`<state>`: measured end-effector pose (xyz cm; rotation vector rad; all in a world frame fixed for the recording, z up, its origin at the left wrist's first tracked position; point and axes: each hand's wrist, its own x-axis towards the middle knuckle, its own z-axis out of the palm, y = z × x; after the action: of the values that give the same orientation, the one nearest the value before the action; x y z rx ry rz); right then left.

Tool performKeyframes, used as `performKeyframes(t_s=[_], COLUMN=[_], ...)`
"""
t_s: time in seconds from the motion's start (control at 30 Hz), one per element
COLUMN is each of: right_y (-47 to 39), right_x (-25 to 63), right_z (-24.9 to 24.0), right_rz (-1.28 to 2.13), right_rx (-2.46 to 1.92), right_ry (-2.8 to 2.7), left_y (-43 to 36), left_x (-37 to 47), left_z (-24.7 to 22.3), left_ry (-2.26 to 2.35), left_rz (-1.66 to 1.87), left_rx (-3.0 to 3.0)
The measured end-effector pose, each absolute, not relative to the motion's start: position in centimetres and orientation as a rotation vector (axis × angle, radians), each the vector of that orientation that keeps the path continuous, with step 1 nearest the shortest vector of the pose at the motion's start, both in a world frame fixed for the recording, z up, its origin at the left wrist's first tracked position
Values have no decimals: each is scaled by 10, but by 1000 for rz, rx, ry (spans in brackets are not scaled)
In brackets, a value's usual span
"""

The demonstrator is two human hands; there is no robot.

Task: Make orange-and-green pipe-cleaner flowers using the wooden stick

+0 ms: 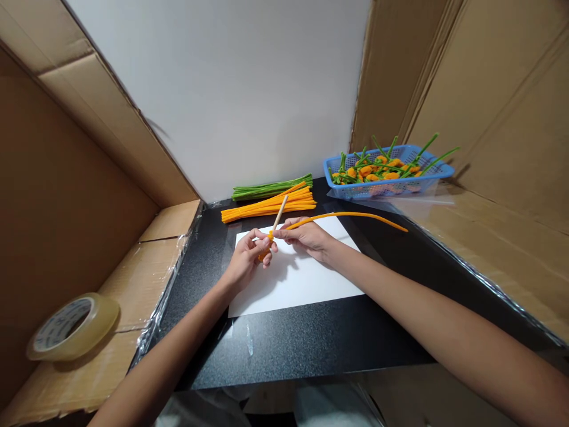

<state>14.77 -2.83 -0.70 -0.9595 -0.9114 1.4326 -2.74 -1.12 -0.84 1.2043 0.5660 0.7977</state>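
Forearms (391,276) angled inward, left hand (244,259) and right hand (313,239) sit close together, fingers (290,234) curled and pinching.

Smooth, matt white paper (297,290) lay beneath the left hand (248,256) and right hand (311,238) — a wooden-looking stick (280,212) at their fingertips, a fuzzy-looking orange strand (355,214) beyond the right.

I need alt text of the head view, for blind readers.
A person's left hand and right hand hold a pale stick and orange strand over white paper. Behind are a green bundle, an orange bundle and, at right, a filled blue basket.
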Motion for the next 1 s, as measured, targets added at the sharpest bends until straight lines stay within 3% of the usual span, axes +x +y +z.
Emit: performKeyframes(t_s=[0.13,0.37,0.6,1.0], right_y=[-29,-35,-31,-28], right_x=[149,162,165,160], right_z=[-6,3,-2,-12], right_rz=[1451,1786,1769,1626], right_rx=[-913,-822,-871,-767], right_ry=[-955,-1144,-1229,-1059], left_y=[-13,-15,-15,-13], left_x=[-28,-31,-32,-34], left_z=[-5,3,0,8], left_ry=[534,481,521,442], left_rz=[753,662,707,579], left_rx=[1129,1306,1535,892])
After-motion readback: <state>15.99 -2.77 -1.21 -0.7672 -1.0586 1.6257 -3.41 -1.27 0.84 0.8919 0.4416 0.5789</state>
